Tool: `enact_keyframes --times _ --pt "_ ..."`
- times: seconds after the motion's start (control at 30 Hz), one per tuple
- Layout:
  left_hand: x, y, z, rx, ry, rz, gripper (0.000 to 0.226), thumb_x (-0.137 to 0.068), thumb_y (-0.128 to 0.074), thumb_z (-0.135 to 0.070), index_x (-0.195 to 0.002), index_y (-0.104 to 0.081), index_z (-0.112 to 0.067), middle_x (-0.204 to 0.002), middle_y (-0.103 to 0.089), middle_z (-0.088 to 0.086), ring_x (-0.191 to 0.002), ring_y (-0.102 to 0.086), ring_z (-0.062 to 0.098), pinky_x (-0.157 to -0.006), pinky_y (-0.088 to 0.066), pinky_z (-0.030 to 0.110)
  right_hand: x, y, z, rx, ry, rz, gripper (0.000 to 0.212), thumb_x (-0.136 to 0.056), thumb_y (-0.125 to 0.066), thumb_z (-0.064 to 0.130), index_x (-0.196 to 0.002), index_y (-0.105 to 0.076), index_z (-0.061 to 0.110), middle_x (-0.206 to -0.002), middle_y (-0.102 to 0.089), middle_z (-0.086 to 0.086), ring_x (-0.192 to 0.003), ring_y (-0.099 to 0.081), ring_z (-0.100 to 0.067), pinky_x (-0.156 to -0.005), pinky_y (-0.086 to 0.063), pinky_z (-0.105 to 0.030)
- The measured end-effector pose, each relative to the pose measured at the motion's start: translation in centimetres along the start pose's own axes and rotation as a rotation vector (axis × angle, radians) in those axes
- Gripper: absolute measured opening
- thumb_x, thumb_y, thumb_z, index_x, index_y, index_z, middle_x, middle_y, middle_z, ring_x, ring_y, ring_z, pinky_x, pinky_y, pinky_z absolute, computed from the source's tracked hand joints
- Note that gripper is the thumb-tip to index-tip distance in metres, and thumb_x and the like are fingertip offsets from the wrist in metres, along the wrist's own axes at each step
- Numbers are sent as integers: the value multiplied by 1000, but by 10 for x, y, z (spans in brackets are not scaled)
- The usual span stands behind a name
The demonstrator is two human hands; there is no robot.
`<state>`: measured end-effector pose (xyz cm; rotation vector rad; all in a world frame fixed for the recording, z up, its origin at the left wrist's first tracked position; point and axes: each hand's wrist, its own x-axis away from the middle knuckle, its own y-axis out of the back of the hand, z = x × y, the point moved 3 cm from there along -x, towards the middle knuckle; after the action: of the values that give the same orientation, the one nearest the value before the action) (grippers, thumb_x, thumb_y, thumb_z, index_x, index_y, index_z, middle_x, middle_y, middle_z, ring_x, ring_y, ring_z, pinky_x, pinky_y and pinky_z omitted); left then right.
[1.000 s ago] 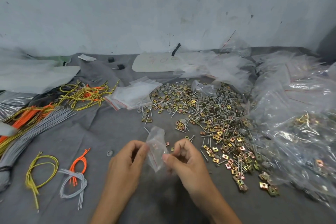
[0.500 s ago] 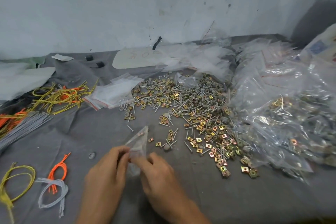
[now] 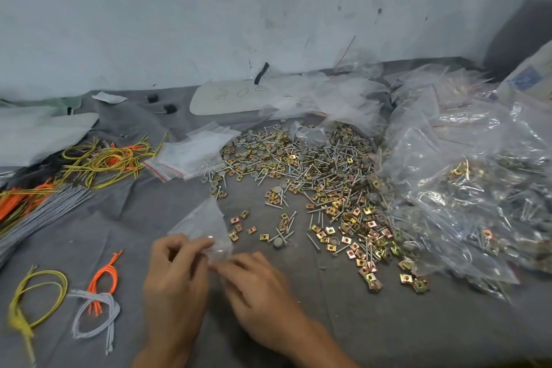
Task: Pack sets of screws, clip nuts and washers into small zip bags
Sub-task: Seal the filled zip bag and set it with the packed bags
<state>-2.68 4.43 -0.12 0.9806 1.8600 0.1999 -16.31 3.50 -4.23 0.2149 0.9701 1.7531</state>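
At six o'clock, the left hand (image 3: 176, 275) and right hand (image 3: 257, 287) each pinch the bag (image 3: 206, 221) by its near edge, probably to work its mouth; the hardware pile (image 3: 322, 176) lies within reach at two o'clock.

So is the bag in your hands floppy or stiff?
Probably floppy: the small zip bag creases where the left hand and right hand pinch it. Likely very light, as it looks empty. Its smooth film may slip.
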Motion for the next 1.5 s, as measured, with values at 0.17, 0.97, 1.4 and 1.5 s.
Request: enact_keyframes --times 0.17,0.97,1.4,1.5 --pt "-6 -4 16 -94 64 -31 33 -76 -72 19 -94 -79 -8 -101 -53 7 -84 -51 11 -73 -38 21 4 15 -2 -66 -4 -160 32 -92 -55 25 -121 -67 29 -115 -61 8 -107 -53 -13 -96 -44 -24" --pt "6 -45 25 213 293 354 45 -84 -44 -27 -119 -72 -35 -97 -66 -9 -91 -58 2 -82 -33 0 -5 27 -8 221 -26 -199 5 -97 -56 20 -96 -61 19 -95 -60 5 -88 -53 -16 -79 -43 -29" --pt "7 -47 33 237 330 335 44 -83 -45 -29 -115 -74 -35 -85 -63 -13 -85 -58 -1 -76 -37 6 -18 51 -36 183 -27 -233 20 -96 -58 12 -110 -65 24 -107 -67 5 -98 -63 -17 -85 -50 -31" --pt "6 -47 32 241 327 327 43 -84 -45 -30 -115 -74 -35 -79 -60 -13 -84 -56 -5 -72 -35 4 -28 86 -74 427 -186 -120 33 -96 -53 5 -122 -65 22 -122 -62 1 -112 -54 -23 -96 -45 -36"
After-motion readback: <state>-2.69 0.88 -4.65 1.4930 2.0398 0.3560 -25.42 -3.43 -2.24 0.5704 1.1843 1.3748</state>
